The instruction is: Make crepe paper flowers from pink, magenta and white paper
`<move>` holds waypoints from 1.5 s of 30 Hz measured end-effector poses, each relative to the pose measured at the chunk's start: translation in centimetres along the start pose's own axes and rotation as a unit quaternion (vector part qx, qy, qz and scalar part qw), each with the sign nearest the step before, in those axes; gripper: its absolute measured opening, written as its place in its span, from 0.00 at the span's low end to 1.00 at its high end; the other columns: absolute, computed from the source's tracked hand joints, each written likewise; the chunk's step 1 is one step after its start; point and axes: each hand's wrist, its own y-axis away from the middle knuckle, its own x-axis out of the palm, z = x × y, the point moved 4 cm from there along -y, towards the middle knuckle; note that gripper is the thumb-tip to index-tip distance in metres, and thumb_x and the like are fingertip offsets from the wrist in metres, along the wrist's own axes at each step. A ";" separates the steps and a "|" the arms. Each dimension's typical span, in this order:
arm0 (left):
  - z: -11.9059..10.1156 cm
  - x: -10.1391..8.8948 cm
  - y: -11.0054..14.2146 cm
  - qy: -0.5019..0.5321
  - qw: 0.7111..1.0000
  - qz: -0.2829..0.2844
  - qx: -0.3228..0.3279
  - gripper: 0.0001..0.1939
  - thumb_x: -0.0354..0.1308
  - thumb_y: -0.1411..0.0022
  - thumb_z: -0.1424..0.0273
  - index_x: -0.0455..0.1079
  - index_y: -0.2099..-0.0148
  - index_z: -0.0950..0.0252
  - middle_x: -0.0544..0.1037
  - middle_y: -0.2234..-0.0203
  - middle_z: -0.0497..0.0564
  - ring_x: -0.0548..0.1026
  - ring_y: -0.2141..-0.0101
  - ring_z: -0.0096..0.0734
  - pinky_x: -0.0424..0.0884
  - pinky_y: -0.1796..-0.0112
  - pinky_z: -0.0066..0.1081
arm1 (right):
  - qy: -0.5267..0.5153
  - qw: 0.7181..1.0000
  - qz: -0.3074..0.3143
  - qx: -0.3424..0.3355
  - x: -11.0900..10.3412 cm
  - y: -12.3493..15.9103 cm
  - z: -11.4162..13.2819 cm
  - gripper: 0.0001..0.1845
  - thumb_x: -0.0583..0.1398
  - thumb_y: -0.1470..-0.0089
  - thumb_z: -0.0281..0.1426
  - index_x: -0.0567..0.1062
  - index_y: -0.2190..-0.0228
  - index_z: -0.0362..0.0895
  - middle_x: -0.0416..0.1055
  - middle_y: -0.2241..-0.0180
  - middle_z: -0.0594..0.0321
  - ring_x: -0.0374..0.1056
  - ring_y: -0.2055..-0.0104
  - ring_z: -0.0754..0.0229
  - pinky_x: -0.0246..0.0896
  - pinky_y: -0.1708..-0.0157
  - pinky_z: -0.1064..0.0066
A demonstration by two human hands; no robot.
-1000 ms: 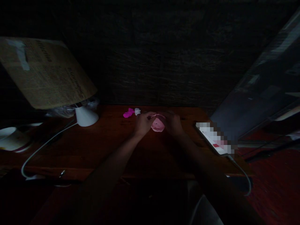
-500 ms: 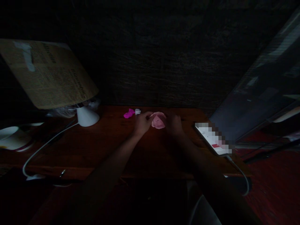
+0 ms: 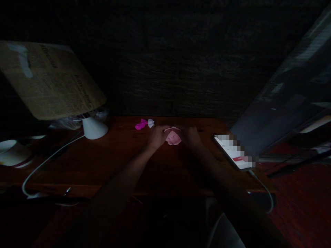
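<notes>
A flat, pale pink piece that looks like modelling clay (image 3: 173,138), rounded and uneven at its rim, is between my two hands over the wooden table. My left hand (image 3: 156,136) pinches its far left edge, thumb and fingers closed. My right hand (image 3: 190,136) is closed at its far right edge, though its fingers are dark and partly hidden. The far edge of the pink piece is raised and bent over toward me. Just left of my left hand lie a bright magenta lump (image 3: 141,124) and a small white lump (image 3: 151,123).
A lamp with a newsprint-patterned shade (image 3: 62,82) and white base (image 3: 93,128) stands at left, near a white cup-like container (image 3: 14,153). To the right lies a lit phone (image 3: 231,151) on a white cable. A dark brick wall (image 3: 165,79) rises behind the wooden table (image 3: 165,172).
The far edge of the pink piece has been bent up and toward me, with both hands now at its upper corners. The view has shifted slightly.
</notes>
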 end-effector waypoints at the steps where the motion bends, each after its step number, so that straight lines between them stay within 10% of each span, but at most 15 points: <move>1: 0.1 0.0 0.0 -0.007 1.000 0.000 0.002 0.09 0.58 0.37 0.71 0.80 0.60 0.64 0.83 0.71 0.52 0.77 0.72 0.32 0.70 0.70 0.28 | -0.015 1.000 -0.009 -0.006 0.0 0.0 0.0 0.14 0.58 0.38 0.31 0.81 0.55 0.49 0.81 0.57 0.58 0.77 0.57 0.54 0.67 0.59 0.70; 18: -0.6 -0.5 0.1 0.001 0.997 -0.060 0.041 0.10 0.60 0.39 0.75 0.79 0.57 0.62 0.83 0.64 0.53 0.79 0.65 0.34 0.74 0.60 0.33 | -0.055 0.997 -0.046 0.020 -0.2 0.1 -0.1 0.16 0.56 0.38 0.38 0.81 0.57 0.45 0.81 0.61 0.57 0.77 0.61 0.54 0.65 0.63 0.70; 27: 0.3 -0.7 -0.2 0.030 0.994 -0.099 -0.019 0.06 0.61 0.39 0.71 0.79 0.60 0.64 0.84 0.66 0.53 0.80 0.68 0.33 0.74 0.64 0.30 | 0.084 0.989 0.082 0.088 0.9 -0.1 -1.1 0.22 0.55 0.37 0.43 0.82 0.70 0.43 0.80 0.71 0.54 0.76 0.68 0.54 0.56 0.71 0.71; 39: -0.4 -1.3 0.1 -0.030 0.994 -0.106 0.026 0.05 0.62 0.40 0.70 0.76 0.68 0.65 0.78 0.74 0.51 0.75 0.70 0.32 0.69 0.66 0.30 | 0.076 0.993 0.017 0.091 0.4 0.0 -1.1 0.19 0.56 0.37 0.43 0.82 0.64 0.45 0.81 0.67 0.54 0.77 0.65 0.53 0.57 0.69 0.70; 45: 0.0 -0.9 -0.2 0.012 0.996 -0.090 0.013 0.12 0.59 0.38 0.71 0.75 0.52 0.67 0.82 0.65 0.53 0.77 0.68 0.29 0.71 0.65 0.27 | 0.014 0.994 -0.029 0.102 -0.4 0.1 -1.4 0.23 0.56 0.38 0.45 0.82 0.67 0.41 0.80 0.72 0.56 0.76 0.69 0.55 0.56 0.72 0.72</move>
